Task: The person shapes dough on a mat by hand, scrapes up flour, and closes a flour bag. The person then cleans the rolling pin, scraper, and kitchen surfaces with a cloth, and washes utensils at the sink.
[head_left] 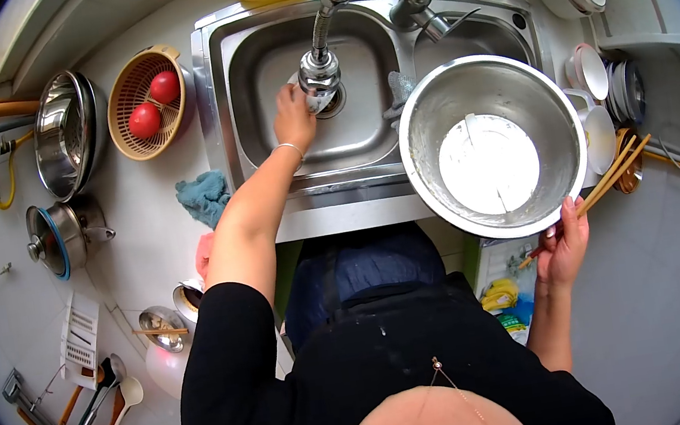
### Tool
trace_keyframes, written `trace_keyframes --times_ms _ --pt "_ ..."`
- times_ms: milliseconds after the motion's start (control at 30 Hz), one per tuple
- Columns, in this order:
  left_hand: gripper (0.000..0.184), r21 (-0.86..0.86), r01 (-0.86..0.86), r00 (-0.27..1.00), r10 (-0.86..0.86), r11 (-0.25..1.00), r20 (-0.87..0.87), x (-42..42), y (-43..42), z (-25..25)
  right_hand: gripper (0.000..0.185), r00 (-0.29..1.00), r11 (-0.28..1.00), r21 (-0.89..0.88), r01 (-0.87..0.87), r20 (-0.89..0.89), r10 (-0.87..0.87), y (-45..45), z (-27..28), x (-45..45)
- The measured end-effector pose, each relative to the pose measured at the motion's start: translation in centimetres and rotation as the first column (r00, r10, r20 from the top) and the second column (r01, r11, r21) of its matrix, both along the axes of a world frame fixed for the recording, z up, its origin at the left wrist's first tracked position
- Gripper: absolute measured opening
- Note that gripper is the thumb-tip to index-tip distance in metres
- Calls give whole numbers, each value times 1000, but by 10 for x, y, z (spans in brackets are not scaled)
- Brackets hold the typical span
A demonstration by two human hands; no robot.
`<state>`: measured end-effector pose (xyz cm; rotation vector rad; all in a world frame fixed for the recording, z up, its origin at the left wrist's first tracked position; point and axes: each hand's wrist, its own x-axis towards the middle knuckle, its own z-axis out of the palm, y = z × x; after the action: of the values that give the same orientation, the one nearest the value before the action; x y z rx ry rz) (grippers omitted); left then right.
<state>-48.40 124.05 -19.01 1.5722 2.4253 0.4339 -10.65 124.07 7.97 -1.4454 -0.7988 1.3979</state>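
My left hand point(295, 118) reaches over the left sink basin point(250, 68), beside the faucet's spray head point(319, 73). Its fingers are partly behind that head, near a small pale item I cannot make out. My right hand point(565, 246) grips the lower right rim of a large steel bowl point(549, 122), tilted over the right basin and counter edge. A pair of wooden chopsticks point(609, 179) is in the same hand. White residue and a bright reflection show inside the bowl.
A tan basket point(119, 126) with two red tomatoes point(145, 121) stands left of the sink. Near it are steel bowls point(60, 134), a lidded pot point(76, 236) and a teal cloth point(203, 199). White bowls point(598, 133) and stacked plates point(627, 89) stand on the right.
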Motion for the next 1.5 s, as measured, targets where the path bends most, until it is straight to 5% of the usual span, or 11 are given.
trace_keyframes --times_ms 100,167,200,267,467,867,1000,1133,1200,1333,1500 --pt "52 48 -250 927 224 967 302 -1 0 -4 8 1000 1000 -19 -18 -4 18 3 0 -6" --pt "54 -322 -640 -3 416 698 909 -6 -4 -1 9 998 997 -42 -61 -4 60 6 -1 -12" --pt "54 -319 -653 -11 413 686 911 -10 -14 -3 9 996 994 -55 -89 -23 88 7 -3 -18" --pt "53 -362 -672 -381 117 647 917 -20 -46 -4 9 992 988 -88 -124 -34 122 8 -13 -28" --pt "40 -232 -804 -381 -175 547 908 -26 -129 101 10 952 935 -201 -292 -157 264 6 -68 -91" --pt "49 -251 -882 -389 -319 398 864 6 -181 140 23 779 784 -351 -511 -575 250 29 -232 -217" --pt "54 -266 -869 -418 -331 418 846 14 -173 132 18 769 705 -345 -619 -447 456 53 -264 -217" --pt "54 -279 -861 -426 -305 425 852 16 -163 120 26 721 424 -597 -681 -447 530 87 -288 -189" --pt "51 -271 -849 -436 -314 454 843 14 -160 112 28 736 423 -624 -657 -410 540 82 -266 -178" --pt "64 -341 -802 -459 -139 490 878 11 -144 111 13 816 729 -467 -500 27 577 52 -202 -179" --pt "62 -434 -694 -459 111 574 881 13 -92 90 24 523 502 -410 -762 67 850 66 -216 -201"
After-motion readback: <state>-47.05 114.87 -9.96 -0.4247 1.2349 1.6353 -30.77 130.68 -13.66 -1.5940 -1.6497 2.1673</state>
